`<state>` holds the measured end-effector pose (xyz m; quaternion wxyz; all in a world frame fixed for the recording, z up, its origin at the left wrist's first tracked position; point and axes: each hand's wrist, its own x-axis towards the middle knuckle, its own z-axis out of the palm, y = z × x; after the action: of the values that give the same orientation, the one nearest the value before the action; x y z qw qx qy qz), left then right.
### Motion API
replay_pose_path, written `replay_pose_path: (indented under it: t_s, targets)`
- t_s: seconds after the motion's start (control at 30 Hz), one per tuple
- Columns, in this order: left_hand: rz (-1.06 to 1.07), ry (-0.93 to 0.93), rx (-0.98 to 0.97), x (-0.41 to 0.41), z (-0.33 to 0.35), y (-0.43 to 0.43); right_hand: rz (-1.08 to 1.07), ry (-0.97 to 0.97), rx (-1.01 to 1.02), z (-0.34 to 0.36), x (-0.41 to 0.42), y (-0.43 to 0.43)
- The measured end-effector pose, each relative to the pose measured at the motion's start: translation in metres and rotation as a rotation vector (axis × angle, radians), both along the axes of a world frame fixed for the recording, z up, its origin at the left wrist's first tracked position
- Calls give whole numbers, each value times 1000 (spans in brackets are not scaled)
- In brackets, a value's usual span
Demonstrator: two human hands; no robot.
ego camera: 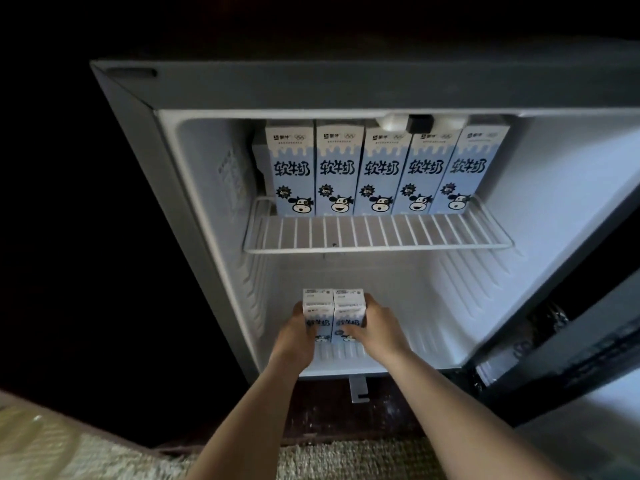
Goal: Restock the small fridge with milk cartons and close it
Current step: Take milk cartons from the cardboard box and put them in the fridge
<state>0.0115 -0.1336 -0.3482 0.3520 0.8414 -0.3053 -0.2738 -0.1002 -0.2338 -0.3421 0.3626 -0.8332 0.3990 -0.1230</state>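
Observation:
The small fridge [214,188] stands open, white inside. On its wire shelf [377,233] several blue-and-white milk cartons [381,171] with a cartoon cow stand upright in a row. Two more milk cartons [333,308] stand side by side at the lower left of the bottom compartment. My left hand [298,336] grips the left carton from its left side. My right hand [375,329] grips the right carton from its right side, fingers across its front.
The dark fridge door [568,327] hangs open at the right, reaching toward me. A pale rough carpet [332,459] covers the floor below. A light cushion or bag [31,441] lies at the lower left. To the left of the fridge everything is dark.

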Motion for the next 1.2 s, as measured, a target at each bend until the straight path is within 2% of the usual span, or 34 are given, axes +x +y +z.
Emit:
replay_pose_path:
  t_s: [0.23, 0.4, 0.57, 0.7, 0.87, 0.93, 1.0, 1.2]
  targets:
    - [65, 6, -51, 18, -10, -30, -45, -40, -41, -4, 21, -19]
    - [111, 115, -131, 31, -16, -47, -64, -71, -41, -7, 35, -34]
    - [81, 149, -220, 42, -24, -53, -91, -73, -19, -8, 45, -40]
    - [124, 269, -253, 43, -23, -53, -121, -36, -27, -7, 50, -39]
    - [59, 259, -183, 34, -20, -49, -151, 0, 98, -12, 47, -34]
    - [136, 309, -172, 29, -20, -49, -180, 33, 143, -11, 46, -29]
    - [204, 264, -88, 22, -15, -43, -184, 104, 138, -9, 44, -23]
    - [-56, 76, 149, 1, 3, -5, -97, 401, 13, 8, 21, -3]
